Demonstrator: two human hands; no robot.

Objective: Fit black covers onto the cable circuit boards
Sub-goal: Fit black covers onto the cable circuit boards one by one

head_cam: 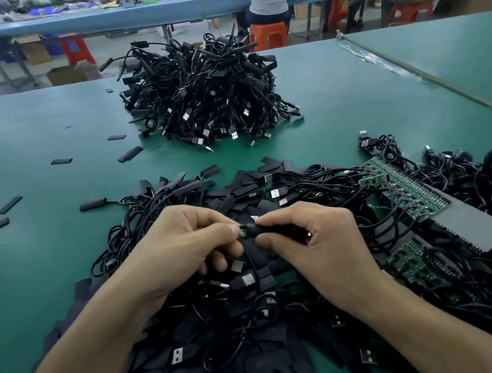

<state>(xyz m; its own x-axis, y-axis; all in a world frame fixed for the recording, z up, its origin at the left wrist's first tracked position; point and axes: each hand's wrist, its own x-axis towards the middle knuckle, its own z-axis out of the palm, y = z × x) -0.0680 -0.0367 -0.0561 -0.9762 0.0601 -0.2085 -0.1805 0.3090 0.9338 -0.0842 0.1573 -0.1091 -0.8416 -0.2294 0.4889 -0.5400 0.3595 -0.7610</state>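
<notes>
Mid-fit. Left hand (183, 245) pinches the small green cable circuit board (242, 231) between thumb and forefinger. Right hand (312, 240) grips the flat black sleeve cover (273, 230), whose mouth meets the board's end, above the cable heap on the green table (35, 140). Next, probably: push the cover straight over the board, keeping it aligned.

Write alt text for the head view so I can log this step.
The left hand pinches a small green circuit board while the right hand holds a black flat cover at its end, above a loose heap of black USB cables and covers. A taller pile of black cables sits further back on the green table.
</notes>
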